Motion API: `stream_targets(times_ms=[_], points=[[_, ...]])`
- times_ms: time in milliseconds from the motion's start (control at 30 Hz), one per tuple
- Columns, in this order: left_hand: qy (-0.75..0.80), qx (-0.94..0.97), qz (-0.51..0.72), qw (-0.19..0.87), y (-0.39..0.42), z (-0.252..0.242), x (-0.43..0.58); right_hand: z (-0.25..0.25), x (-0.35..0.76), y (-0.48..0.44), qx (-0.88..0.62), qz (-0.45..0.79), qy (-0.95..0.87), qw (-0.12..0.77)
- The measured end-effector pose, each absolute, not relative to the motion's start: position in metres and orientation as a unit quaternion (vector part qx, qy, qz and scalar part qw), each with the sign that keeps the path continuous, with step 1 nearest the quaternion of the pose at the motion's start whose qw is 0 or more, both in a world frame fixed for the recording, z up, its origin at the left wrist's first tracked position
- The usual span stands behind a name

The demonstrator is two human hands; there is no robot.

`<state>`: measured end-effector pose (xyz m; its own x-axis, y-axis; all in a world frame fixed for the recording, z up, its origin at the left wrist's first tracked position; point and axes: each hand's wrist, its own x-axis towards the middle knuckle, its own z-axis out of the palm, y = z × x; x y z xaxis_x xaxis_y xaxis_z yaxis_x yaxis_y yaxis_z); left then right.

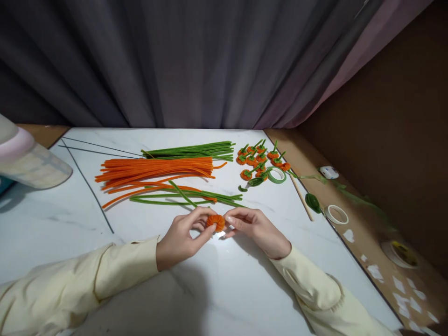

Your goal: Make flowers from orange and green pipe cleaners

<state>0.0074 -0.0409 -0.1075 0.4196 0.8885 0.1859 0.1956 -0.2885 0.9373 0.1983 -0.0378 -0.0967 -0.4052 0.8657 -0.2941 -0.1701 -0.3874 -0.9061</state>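
Note:
My left hand (pixel 184 235) pinches a small orange pipe-cleaner pumpkin (pixel 216 223) between thumb and fingers, just above the white marbled tabletop. At the pumpkin's right edge is my right hand (pixel 248 226), its thumb and fingertips drawn together; whatever they hold is too small to make out. Just beyond my hands lie loose green pipe cleaners (pixel 164 198), one of them slanting down toward my left fingers. Behind these rest a thick bundle of orange pipe cleaners (pixel 157 169) and a bundle of green pipe cleaners (pixel 196 150).
Several orange pumpkins with green stems (pixel 251 160) cluster at the back right, beside a roll of green tape (pixel 276 175). A tumbler (pixel 31 154) stands at the left. Along the brown right-hand strip are a white tape roll (pixel 336 214) and paper scraps (pixel 402 298).

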Motion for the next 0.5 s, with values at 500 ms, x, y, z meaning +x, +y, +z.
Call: stream_targets(times_ms=[500], points=[[0.386,0.785,0.331,0.353,-0.042,-0.107,0.007,-0.094,0.189,-0.049,-0.435,0.627,-0.549,0.341]])
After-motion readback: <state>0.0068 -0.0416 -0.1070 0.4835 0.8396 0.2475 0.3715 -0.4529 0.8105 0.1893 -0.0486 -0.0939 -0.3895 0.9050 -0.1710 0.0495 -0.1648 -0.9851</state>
